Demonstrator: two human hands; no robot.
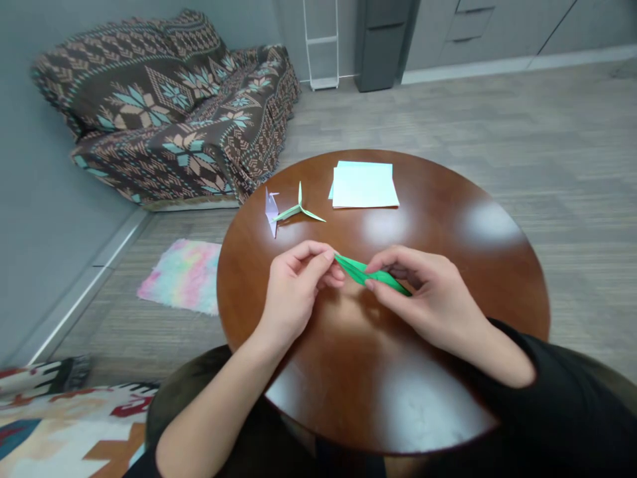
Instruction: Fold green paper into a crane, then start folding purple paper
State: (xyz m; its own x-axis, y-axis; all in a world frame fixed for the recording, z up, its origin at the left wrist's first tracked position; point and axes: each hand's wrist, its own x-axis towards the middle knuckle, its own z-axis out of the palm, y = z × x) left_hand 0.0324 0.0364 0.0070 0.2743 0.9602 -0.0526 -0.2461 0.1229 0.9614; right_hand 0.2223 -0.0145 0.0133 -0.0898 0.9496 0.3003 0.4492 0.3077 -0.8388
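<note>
A narrow folded piece of green paper [351, 268] is held above the near half of the round table, tapering to a point on its left. My left hand [301, 279] pinches that pointed tip between thumb and fingers. Farther along, my right hand [418, 282] grips the wider part, thumb below and fingers above, hiding some of it. Beyond my left hand stand a pale green three-armed folded paper figure [300, 208] and a purple paper crane [271, 211].
A stack of pale paper sheets [365, 185] lies at the far side of the brown round table [462, 239]. A patterned covered sofa [174, 113] stands at the far left, with a fluffy pastel rug [184, 275] on the floor.
</note>
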